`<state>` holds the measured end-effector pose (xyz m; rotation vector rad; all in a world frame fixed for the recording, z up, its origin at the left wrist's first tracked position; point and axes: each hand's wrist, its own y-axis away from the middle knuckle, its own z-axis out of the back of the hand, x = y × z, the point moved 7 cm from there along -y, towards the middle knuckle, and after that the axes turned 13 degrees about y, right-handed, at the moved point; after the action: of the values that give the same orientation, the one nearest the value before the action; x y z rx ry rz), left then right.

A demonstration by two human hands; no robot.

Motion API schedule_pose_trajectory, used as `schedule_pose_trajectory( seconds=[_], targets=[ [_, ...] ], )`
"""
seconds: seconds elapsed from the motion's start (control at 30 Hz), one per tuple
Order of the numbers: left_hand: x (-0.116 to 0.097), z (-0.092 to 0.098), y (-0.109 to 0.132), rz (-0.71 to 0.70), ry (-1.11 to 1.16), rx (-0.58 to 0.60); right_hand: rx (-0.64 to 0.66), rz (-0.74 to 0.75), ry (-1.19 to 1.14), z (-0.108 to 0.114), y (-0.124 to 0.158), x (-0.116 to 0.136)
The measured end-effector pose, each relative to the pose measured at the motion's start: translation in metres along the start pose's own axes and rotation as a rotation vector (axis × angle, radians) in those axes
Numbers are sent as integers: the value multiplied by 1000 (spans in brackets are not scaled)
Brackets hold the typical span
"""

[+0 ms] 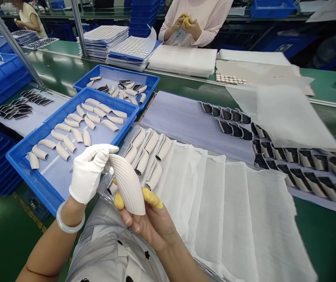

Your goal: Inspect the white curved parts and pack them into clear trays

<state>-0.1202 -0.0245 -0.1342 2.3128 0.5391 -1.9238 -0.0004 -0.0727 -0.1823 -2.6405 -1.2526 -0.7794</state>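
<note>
A beige, ribbed, curved shell-like piece (128, 184) is held up close to my body, tilted, its ribbed outer side towards me. My left hand (88, 172), in a white glove, is closed at its upper end. Around its lower end curls my right hand (153, 225), with yellow covers on some fingertips. The piece hides part of the right fingers. Just beyond lie several similar beige pieces (153, 176), in rows between folds of a white cloth sheet (229, 203). A blue tray (24, 172) to the left holds more ribbed pieces (68, 143), lying loose.
A second blue tray (153, 82) of mixed pieces stands behind the first. Rows of dark-lined pieces (305, 158) lie at right, partly under a translucent sheet (297, 117). Across the bench, a person in a pink top (197, 15) works beside stacked sheets (182, 60).
</note>
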Motion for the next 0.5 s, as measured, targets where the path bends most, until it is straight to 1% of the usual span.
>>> schedule_pose_trajectory(
  seconds=[0.07,0.13,0.2,0.23,0.3,0.33,0.4,0.5],
  targets=[
    [-4,-1,3,-44,-59,36,-13,26,5,1,0,2],
    [-9,-9,8,-73,-148,132,-28,62,29,2,1,5],
    [-11,-18,13,-52,-264,228,-41,100,59,3,1,9],
    [-11,-22,15,-28,-321,252,-44,116,78,4,2,11],
    [-12,-25,16,6,-381,234,-48,128,116,6,4,13],
    [-14,-25,16,3,-365,211,-43,125,128,7,4,12],
    [-15,-25,13,-6,-292,161,-25,109,126,8,6,9],
    [-9,-23,7,18,-164,104,-10,99,86,10,8,3]
  ],
)
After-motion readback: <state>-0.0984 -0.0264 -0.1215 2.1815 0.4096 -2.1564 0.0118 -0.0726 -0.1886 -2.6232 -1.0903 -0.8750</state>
